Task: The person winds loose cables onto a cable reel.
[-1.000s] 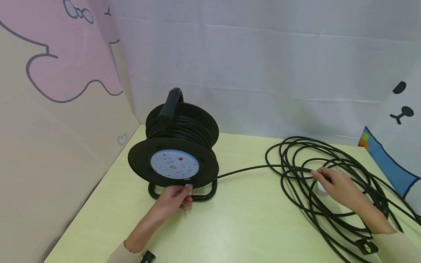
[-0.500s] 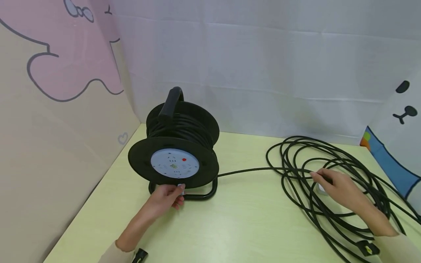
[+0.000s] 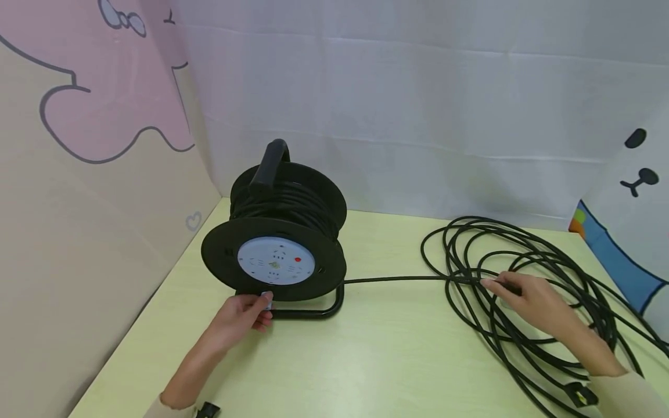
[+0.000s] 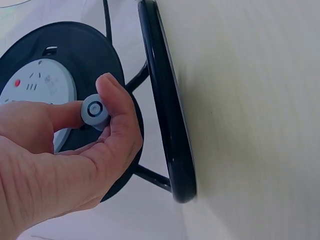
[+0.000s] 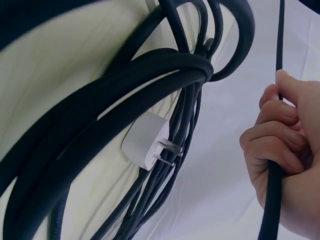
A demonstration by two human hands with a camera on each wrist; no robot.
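At the reel (image 3: 274, 232) on the worktop (image 3: 387, 354), left hand (image 3: 240, 316) fingers pinch the crank knob (image 4: 95, 111), now further round; red dot shifted. Right hand (image 3: 533, 299) grips the cable (image 3: 397, 279), now taut: winding proceeds.

The right hand (image 5: 282, 155) grips the black cable (image 5: 272, 210) beside a white plug (image 5: 145, 145).

one cable reel (image 3: 274, 244), one cable (image 3: 522, 302), seemingly one plug (image 5: 147, 142)
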